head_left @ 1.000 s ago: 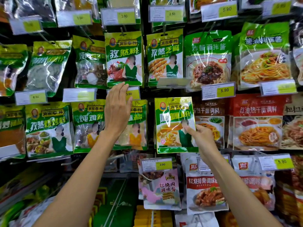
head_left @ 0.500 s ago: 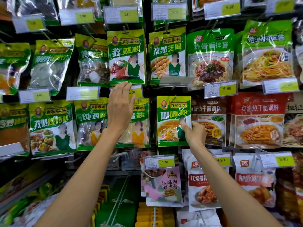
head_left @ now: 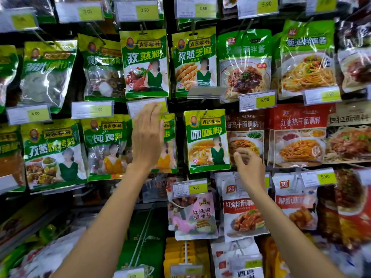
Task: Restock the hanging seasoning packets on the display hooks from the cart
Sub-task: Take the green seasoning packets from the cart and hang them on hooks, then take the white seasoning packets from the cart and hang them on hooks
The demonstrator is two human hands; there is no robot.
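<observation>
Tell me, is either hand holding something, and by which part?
Nothing seems held. The left hand is flat, fingers straight, before a green packet. The right hand is loosely curled beside the curry packet, at its lower right corner, not gripping it.

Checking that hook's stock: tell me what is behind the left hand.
Behind the left hand hangs a green and yellow seasoning packet. Mainly its right strip shows, with an orange-dressed figure. The hand also overlaps a price tag. The packet's name and the tag's price are covered.

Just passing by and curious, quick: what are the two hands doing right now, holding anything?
Left hand: open, fingers straight, raised before a hanging packet.
Right hand: open, fingers loosely curled, holding nothing, beside the green curry packet.
</observation>
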